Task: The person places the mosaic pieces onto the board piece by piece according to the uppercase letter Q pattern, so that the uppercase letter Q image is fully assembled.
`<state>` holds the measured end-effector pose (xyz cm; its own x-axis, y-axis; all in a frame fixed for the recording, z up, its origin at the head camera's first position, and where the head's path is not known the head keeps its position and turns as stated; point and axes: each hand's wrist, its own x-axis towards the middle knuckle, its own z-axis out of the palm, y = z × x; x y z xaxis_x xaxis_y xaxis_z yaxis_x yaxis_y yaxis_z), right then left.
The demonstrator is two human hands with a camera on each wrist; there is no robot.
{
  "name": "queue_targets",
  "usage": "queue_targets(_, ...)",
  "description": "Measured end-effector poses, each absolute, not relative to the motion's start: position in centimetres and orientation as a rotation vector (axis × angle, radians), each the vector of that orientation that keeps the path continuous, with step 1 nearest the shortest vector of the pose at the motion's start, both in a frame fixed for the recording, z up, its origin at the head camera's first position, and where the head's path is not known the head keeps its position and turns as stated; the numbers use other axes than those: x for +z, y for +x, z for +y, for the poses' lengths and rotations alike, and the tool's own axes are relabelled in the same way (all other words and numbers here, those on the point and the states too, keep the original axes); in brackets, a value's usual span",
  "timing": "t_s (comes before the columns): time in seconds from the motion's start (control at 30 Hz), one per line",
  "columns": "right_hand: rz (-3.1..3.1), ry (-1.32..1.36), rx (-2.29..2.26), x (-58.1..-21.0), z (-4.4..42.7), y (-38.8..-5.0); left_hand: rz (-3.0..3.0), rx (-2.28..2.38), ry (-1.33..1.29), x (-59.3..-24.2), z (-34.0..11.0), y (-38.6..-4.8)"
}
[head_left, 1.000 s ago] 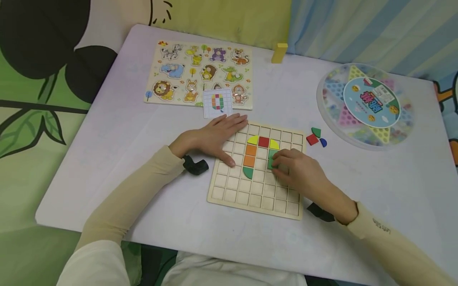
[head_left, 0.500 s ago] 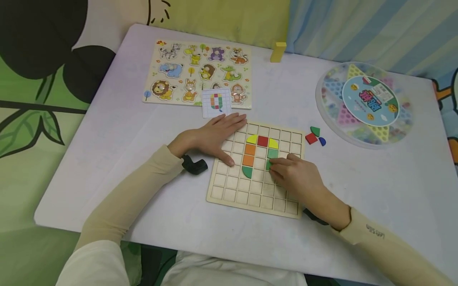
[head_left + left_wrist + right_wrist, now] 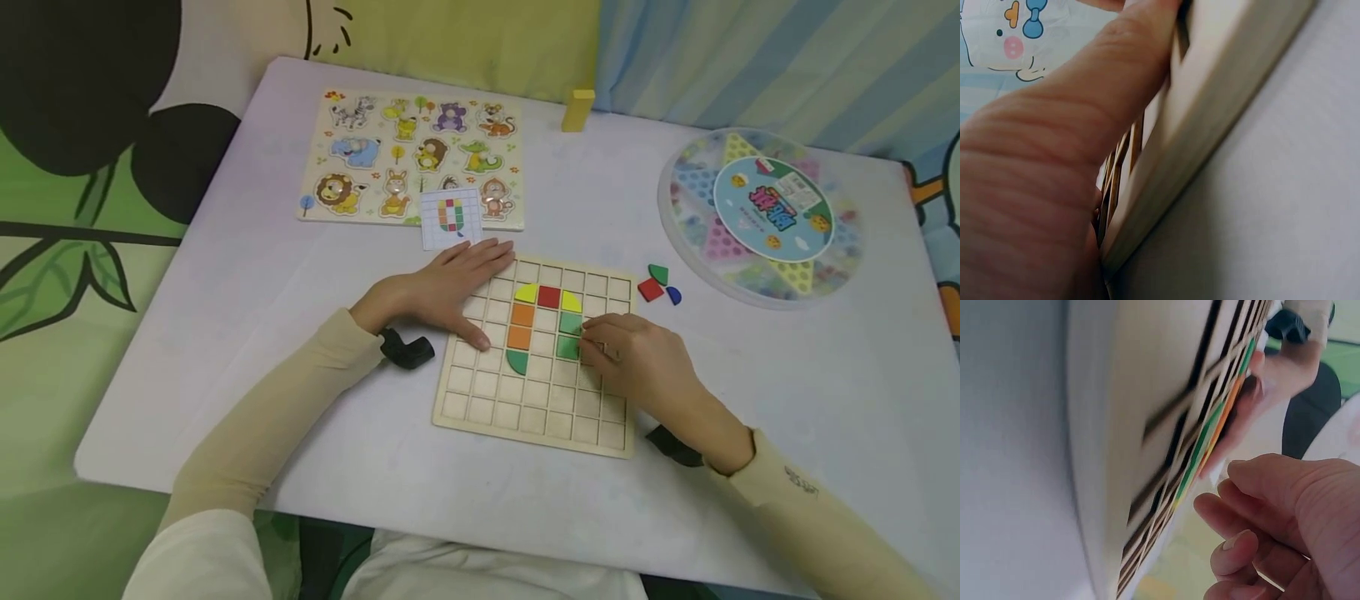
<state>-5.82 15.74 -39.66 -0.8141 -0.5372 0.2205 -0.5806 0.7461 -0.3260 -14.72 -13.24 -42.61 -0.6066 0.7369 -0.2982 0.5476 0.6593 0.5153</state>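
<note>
A wooden grid board (image 3: 536, 442) lies on the table. My left hand (image 3: 442, 292) rests spread on its upper left edge, the thumb over the cells. Two green squares (image 3: 568, 347) sit one below the other in the grid, with my right hand (image 3: 645, 354) just to their right. In the right wrist view its fingers (image 3: 1242, 550) are loosely bent, hold nothing and stand apart from the board. Also in cells are a red square (image 3: 549, 297), two yellow quarter-rounds (image 3: 572, 301), two orange squares (image 3: 519, 337) and a green quarter-round (image 3: 517, 362).
Right of the board lie a loose red square (image 3: 650, 290), a green piece (image 3: 658, 274) and a blue half-round (image 3: 673, 296). A pattern card (image 3: 452, 237) leans on an animal puzzle (image 3: 416, 158). A round clear box (image 3: 678, 258) and yellow block (image 3: 578, 111) stand farther back.
My right hand has moved down to the lower green square, then drawn back to the right, uncovering both green squares. The left hand has stayed in place.
</note>
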Motion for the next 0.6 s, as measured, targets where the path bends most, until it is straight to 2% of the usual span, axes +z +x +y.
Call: queue_targets(0.6, -2.911, 0.565, 0.584, -39.2, 19.8, -9.4, 2.382, 0.511, 0.988, -42.2, -13.1, -14.6)
